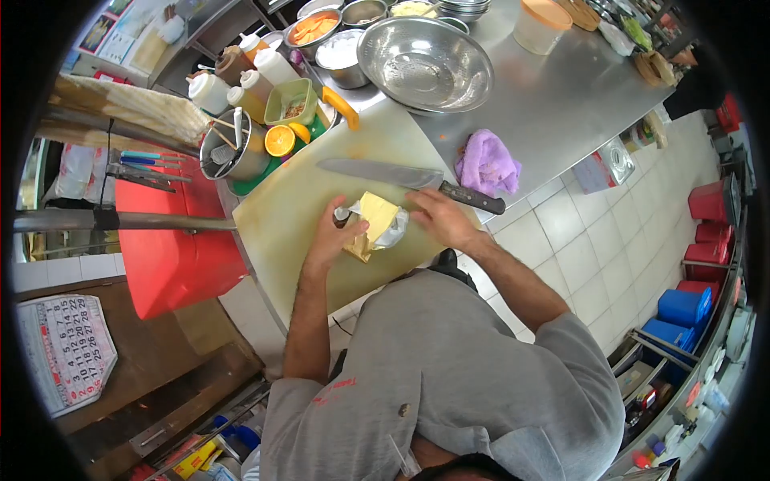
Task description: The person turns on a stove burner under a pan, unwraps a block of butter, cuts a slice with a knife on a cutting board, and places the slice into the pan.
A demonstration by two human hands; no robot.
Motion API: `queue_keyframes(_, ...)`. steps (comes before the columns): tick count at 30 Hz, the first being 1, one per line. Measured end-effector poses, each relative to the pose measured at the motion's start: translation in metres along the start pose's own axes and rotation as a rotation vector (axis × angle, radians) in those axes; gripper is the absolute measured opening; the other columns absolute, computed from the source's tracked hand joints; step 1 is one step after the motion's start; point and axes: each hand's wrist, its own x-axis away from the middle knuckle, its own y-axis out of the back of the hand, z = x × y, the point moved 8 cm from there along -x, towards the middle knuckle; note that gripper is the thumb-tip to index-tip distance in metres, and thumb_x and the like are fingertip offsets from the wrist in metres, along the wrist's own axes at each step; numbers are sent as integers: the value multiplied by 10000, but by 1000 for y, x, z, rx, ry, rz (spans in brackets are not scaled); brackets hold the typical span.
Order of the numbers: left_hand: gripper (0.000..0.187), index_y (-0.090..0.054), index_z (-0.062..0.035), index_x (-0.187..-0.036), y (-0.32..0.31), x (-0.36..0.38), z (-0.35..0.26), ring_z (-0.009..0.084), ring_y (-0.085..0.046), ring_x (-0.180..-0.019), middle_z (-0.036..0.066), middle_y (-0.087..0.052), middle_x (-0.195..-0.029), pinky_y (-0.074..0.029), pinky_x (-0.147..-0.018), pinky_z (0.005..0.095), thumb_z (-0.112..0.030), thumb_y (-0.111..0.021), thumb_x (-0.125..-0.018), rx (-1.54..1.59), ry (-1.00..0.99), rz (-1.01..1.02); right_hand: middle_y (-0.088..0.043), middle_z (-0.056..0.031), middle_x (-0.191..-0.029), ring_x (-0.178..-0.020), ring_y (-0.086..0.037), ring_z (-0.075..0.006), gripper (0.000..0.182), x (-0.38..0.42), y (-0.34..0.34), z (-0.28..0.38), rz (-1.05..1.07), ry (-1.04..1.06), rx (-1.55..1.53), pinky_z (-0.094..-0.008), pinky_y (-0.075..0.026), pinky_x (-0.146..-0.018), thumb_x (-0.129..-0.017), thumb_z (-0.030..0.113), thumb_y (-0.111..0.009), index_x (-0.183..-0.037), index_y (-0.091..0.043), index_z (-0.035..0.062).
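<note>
A yellow block of butter (378, 212) lies on the cutting board (301, 192), partly unwrapped. Silver foil wrapper (393, 232) is peeled back around its right side, and a gold-coloured part of the wrapper (358, 247) shows below. My left hand (327, 234) grips the butter's left side, thumb across the wrapper and fingers curled behind. On the other side my right hand (443, 218) is open, fingers stretched toward the foil, close to the knife's heel. The large knife (381, 171) rests just beyond the butter, its dark handle pointing right.
A purple cloth (488, 163) lies right of the board. Behind stand a big steel bowl (425, 64), squeeze bottles (277, 67), a green container (290, 100) and a halved orange (279, 141). A steel pot with utensils (245, 156) is at the board's left corner.
</note>
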Motion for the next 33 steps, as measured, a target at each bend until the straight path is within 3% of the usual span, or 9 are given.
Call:
queue_keyframes(5,735,-409,20,-1287,-14,11,2,195,-524,-1065,107,-532,-1173,-450,-866,322,-92,-795,-672,233,-67,67,-633,-154,-912,-786,-608,-304,233,-2,-23,-7,24,-172,-367,-362,-492,-682,-819,51,-598,-1050,-613,19)
queue_keyframes(8,727,-400,19,-1298,-19,17,-2,176,-525,-1062,93,-535,-1170,-451,-858,301,-83,-782,-687,637,-33,89,-658,-152,-844,-703,-624,-318,187,11,-59,-30,218,-526,-824,-362,-503,-644,-802,19,-596,-985,-639,14)
queue_keyframes(11,678,-433,21,-1278,-14,9,-8,159,-550,-1008,92,-556,-1134,-465,-822,280,-89,-773,-702,669,-46,17,-640,-118,-742,-608,-579,-210,158,21,-72,-24,148,-709,-954,-320,-471,-585,-810,24,-593,-959,-645,25)
queue_keyframes(13,620,-465,26,-1253,-12,0,-11,153,-576,-937,99,-584,-1075,-480,-779,280,-95,-759,-721,168,9,6,-630,-132,-767,-648,-592,-206,123,11,-59,3,230,-341,-272,-324,-464,-592,-786,56,-616,-900,-662,58)
queue_keyframes(16,579,-487,37,-1227,-9,-11,-15,147,-586,-872,101,-607,-1017,-487,-738,277,-107,-750,-733,76,-20,12,-617,-128,-851,-776,-594,-235,135,11,-46,13,168,-139,95,-360,-459,-664,-765,144,-652,-890,-662,94)
queue_keyframes(20,578,-489,6,-1234,-10,-14,-14,172,-581,-886,124,-579,-1065,-485,-759,295,-119,-745,-731,-48,-17,42,-571,-129,-986,-909,-559,-279,260,11,30,14,-72,-70,446,-409,-445,-750,-772,208,-651,-1016,-629,121)
queue_keyframes(22,601,-502,-48,-1236,-7,-8,-32,243,-529,-1011,149,-500,-1171,-445,-860,370,-196,-754,-711,-388,-295,-128,-516,-125,-1019,-1025,-479,-312,397,14,49,-1,-121,-127,635,-452,-400,-820,-771,259,-646,-1141,-554,146)
queue_keyframes(25,617,-514,-88,-1228,-27,25,-67,305,-425,-1123,154,-407,-1255,-359,-950,437,-279,-748,-691,-712,-657,-274,-504,-161,-1046,-1020,-498,-317,420,16,42,-27,91,-202,539,-455,-434,-790,-806,252,-616,-1194,-503,137)
queue_keyframes(33,595,-543,-83,-1180,-58,34,-67,310,-410,-1116,127,-435,-1236,-342,-948,433,-265,-762,-657,-902,-660,-259,-548,-187,-916,-767,-595,-356,424,51,32,6,245,-231,221,-445,-499,-635,-902,249,-512,-1298,-394,151)
